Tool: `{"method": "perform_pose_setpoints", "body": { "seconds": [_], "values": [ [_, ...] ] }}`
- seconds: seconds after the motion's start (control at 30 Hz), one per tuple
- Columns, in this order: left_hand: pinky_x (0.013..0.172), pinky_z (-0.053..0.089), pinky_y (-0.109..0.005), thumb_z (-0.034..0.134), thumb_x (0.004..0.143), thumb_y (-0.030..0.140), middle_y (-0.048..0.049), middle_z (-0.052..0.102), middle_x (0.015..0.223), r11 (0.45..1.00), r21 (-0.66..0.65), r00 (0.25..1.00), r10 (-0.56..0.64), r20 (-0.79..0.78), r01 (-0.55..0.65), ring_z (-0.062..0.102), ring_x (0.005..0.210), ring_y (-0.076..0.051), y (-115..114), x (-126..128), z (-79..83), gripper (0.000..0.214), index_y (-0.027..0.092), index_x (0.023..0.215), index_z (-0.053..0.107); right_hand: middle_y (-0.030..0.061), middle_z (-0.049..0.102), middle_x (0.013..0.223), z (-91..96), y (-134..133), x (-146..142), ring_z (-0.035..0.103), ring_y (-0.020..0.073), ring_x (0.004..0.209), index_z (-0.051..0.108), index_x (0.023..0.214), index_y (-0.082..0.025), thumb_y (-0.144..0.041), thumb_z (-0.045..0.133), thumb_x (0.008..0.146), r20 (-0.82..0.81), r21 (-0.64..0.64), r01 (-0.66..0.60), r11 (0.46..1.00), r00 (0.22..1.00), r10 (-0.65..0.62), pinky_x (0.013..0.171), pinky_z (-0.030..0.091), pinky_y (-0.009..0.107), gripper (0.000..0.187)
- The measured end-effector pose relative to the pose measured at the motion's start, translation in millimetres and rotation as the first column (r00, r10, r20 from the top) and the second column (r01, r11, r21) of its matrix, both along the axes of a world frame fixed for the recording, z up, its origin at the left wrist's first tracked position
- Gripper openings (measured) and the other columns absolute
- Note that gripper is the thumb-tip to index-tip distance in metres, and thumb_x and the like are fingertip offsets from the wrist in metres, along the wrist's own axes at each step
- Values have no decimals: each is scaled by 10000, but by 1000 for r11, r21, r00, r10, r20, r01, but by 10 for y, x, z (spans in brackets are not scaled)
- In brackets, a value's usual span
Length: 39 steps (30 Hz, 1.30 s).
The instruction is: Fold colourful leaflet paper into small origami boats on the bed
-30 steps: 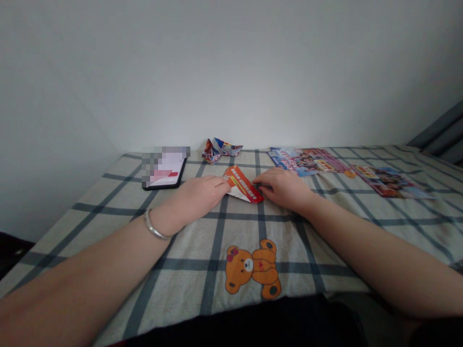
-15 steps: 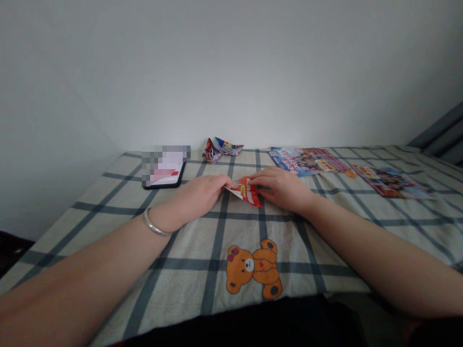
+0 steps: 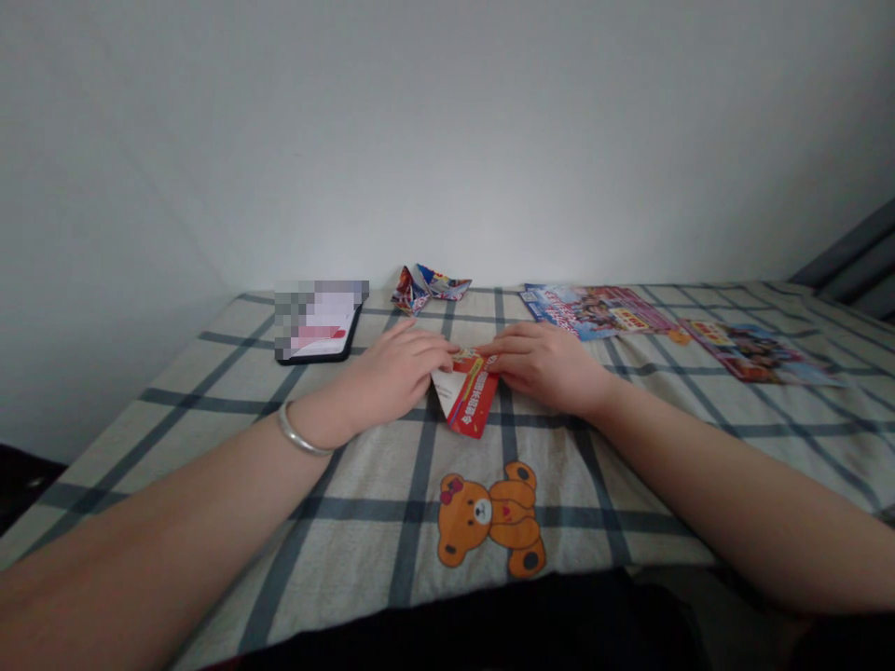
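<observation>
A folded sheet of red and white printed paper (image 3: 475, 399) lies on the checked cloth, a pointed corner toward me. My left hand (image 3: 402, 371) has its fingers on the paper's upper left edge, bent and close together. From the other side, my right hand (image 3: 545, 365) holds the upper right edge with its fingertips. The undersides of both hands and the thumbs are mostly hidden. A silver bangle (image 3: 299, 431) circles my left wrist.
A phone (image 3: 323, 326) with a lit, partly blurred screen lies at the left. Folded colourful paper pieces (image 3: 430, 287) stand near the wall. Printed flyers (image 3: 594, 309) are at the back right, with another flyer (image 3: 759, 352) beside them. A printed bear (image 3: 489, 517) decorates the cloth.
The paper has turned and tipped flatter, so its point now faces me and more red print shows. My left fingers have shifted over its edge. My right hand has barely moved.
</observation>
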<state>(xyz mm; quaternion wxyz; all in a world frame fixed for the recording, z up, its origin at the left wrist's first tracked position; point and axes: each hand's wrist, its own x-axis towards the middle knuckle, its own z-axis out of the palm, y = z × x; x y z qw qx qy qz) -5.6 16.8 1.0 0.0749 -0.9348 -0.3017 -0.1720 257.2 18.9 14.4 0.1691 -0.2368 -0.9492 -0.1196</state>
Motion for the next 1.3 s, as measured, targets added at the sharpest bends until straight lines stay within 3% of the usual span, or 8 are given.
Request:
{"method": "perform_pose_setpoints", "body": {
  "seconds": [0.13,0.3,0.47,0.7,0.87,1.03,1.3],
  "values": [
    [1133,280,-494,505,857,120,-67,634,1237,998,44,999,-32,-33,34,553,1147,-211,-84,44,54,300,188,1123,627,64,699,1181,12,-32,-8,592,233,1069,712,1095,-157,-194,478,943,34,64,82,995,996,-85,884,488,378,282],
    [988,417,-418,531,888,202,-49,662,1170,987,75,989,-137,-63,141,557,1063,-224,-133,89,80,251,201,1114,642,64,705,1165,43,-67,-3,583,246,1057,717,1048,-151,-188,476,950,76,140,161,977,982,-172,825,472,367,263],
    [927,432,-409,504,921,229,-42,671,1087,990,68,988,-118,-103,125,581,1000,-217,-114,81,58,233,222,1103,649,61,720,1112,58,-78,-2,585,241,1021,724,993,-159,-177,470,952,98,190,167,968,977,-188,772,449,357,258],
    [947,421,-408,498,902,189,-55,663,1117,1000,11,998,25,-61,-24,581,1023,-215,-38,22,28,256,209,1095,665,83,717,1000,65,-73,-25,597,218,952,708,921,-154,-233,443,961,126,135,118,984,983,-135,768,438,341,280],
    [944,421,-412,494,932,314,-67,672,1114,999,-13,997,31,-70,-32,590,1025,-222,-68,36,73,265,201,1107,659,83,705,939,33,-82,-48,596,204,936,688,915,-159,-264,414,963,91,54,17,998,996,-22,791,442,336,297],
    [986,405,-441,598,855,500,-93,647,1169,999,18,992,49,-114,-47,566,1072,-267,-121,73,87,441,180,1157,634,84,701,938,4,-79,-67,600,192,919,680,920,-160,-287,429,960,77,-15,-32,999,996,33,806,451,327,284],
    [975,421,-434,610,857,443,-87,649,1169,999,-9,995,52,-88,-53,570,1076,-258,-122,78,74,405,179,1163,637,77,697,934,8,-75,-70,605,182,887,675,920,-165,-310,444,953,61,-76,-42,996,997,47,790,450,315,275]
  ]
}}
